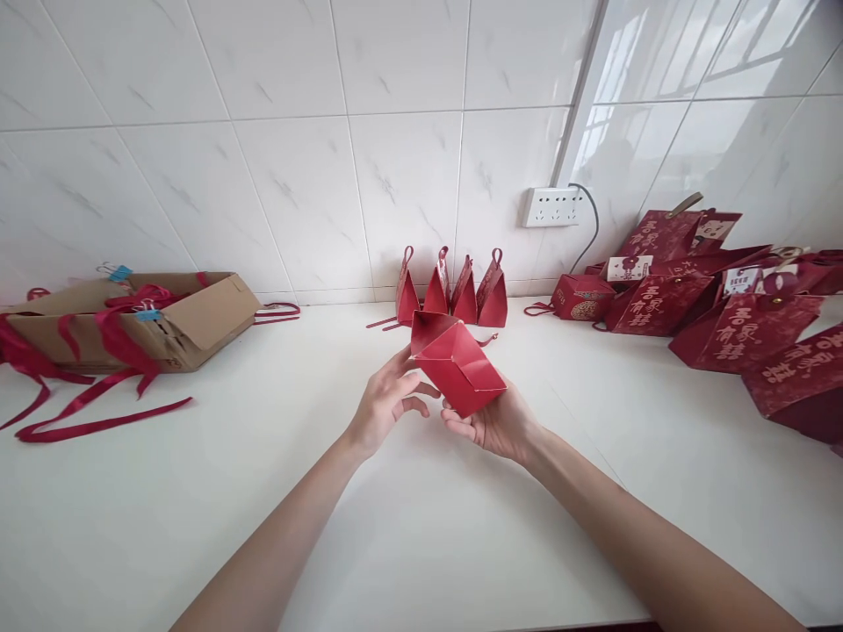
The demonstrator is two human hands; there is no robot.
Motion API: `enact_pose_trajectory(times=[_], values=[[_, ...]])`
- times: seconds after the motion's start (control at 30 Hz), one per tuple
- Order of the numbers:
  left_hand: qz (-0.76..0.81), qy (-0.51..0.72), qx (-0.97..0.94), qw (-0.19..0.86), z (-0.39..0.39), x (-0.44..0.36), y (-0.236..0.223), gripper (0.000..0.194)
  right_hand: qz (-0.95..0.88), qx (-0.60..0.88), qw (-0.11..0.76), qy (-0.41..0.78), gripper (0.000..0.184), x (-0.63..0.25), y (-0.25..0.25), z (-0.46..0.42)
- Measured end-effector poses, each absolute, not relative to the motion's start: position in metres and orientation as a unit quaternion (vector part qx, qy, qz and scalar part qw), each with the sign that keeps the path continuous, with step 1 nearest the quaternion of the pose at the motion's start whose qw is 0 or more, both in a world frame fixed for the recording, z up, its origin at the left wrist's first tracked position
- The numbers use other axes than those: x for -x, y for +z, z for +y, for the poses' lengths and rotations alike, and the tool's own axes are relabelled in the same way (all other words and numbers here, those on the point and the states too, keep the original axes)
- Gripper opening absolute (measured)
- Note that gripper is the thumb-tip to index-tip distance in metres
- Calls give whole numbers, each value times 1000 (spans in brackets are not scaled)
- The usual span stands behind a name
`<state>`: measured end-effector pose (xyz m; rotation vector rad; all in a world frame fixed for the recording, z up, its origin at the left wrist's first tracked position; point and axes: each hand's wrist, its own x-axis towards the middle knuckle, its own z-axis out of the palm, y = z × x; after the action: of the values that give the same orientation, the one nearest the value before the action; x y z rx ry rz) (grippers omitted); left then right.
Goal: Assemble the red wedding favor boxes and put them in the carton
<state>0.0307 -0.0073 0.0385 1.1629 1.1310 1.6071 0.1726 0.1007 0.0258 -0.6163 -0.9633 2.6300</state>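
A small red paper gift box [454, 364] is held tilted above the white tabletop, its folded bottom panels turned toward me. My right hand [497, 426] supports it from below and from the right, with the fingers partly hidden behind it. At the box's left edge is my left hand [392, 399], its fingers apart and curved. One or more of its fingers reach to the box's edge, partly out of sight; whether they press on it I cannot make out. Beyond the hands, several small red peaked boxes [464, 294] with ribbon loops stand in a row by the wall.
On the left, an open cardboard box [211, 320] holds red ribbons [125, 338], some hanging over its side, with blue binder clips [148, 314] on the rim. Several larger red gift boxes [659, 303] crowd the right. A power strip [551, 208] is on the tiled wall.
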Motion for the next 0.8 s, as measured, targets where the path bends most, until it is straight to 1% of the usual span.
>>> enact_pose_trajectory(times=[0.17,0.37,0.43,0.5,0.57,0.6,0.67,0.73,0.8], values=[[455,625,-505,383,-9,-31,40,46,-328,181,113,920,38,-175,26,99],[404,622,-553,379,-11,-31,40,60,-372,147,152,904,33,-175,23,101],[389,627,-555,384,-11,-32,40,65,-400,143,187,886,33,-174,22,102],[393,648,-533,377,-10,-32,39,67,-441,158,260,844,35,-172,21,101],[433,664,-482,374,-7,-31,37,64,-511,191,345,764,38,-173,21,100],[461,661,-450,384,-6,-30,36,60,-549,207,378,716,40,-173,20,98],[505,640,-382,435,-2,-30,33,51,-609,210,412,644,46,-175,19,96],[518,609,-321,508,0,-30,29,46,-635,179,410,630,51,-178,19,93],[513,581,-283,565,1,-30,27,49,-643,138,382,649,52,-179,20,92]])
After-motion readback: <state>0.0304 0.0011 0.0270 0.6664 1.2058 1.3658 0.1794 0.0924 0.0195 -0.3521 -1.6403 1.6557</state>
